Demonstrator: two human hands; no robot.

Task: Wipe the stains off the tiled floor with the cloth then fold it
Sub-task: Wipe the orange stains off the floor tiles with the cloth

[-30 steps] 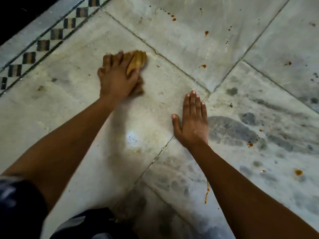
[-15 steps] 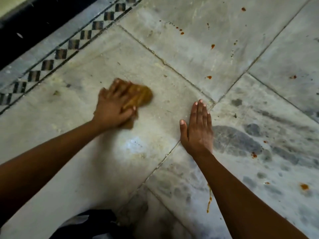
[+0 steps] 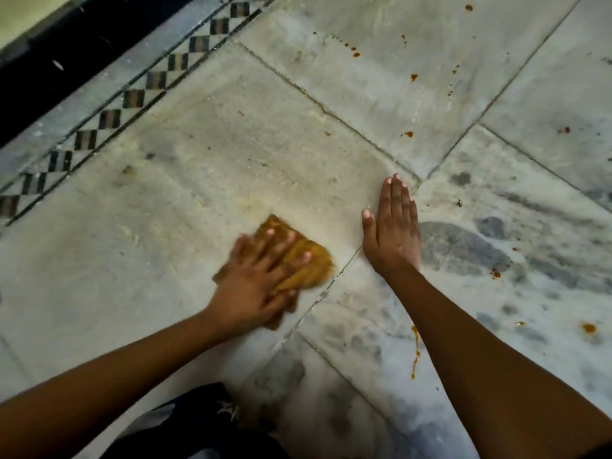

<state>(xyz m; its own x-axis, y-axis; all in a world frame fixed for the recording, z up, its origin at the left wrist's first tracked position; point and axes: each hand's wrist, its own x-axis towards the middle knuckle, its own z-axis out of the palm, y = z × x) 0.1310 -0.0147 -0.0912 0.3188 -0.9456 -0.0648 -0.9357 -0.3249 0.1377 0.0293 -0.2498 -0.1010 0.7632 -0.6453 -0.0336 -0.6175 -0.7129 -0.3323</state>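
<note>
My left hand (image 3: 255, 279) presses a crumpled mustard-yellow cloth (image 3: 309, 265) flat onto the pale marble floor tile (image 3: 205, 154), fingers spread over it; the hand is blurred. My right hand (image 3: 392, 235) lies flat on the floor just right of the cloth, fingers together, holding nothing. Orange-red stain spots dot the tiles at the top right (image 3: 409, 134), right (image 3: 495, 274) and lower right (image 3: 588, 327), and an orange streak (image 3: 414, 352) runs beside my right forearm.
A checkered black-and-grey border strip (image 3: 132, 99) runs diagonally at the upper left, with a dark step (image 3: 49, 77) beyond it. Grey damp patches (image 3: 463, 250) mark the tile right of my right hand. My dark clothing (image 3: 205, 425) shows at the bottom.
My left hand has dragged the cloth from the far part of the tile back toward me and to the right, close to my right hand. The right hand stayed planted.
</note>
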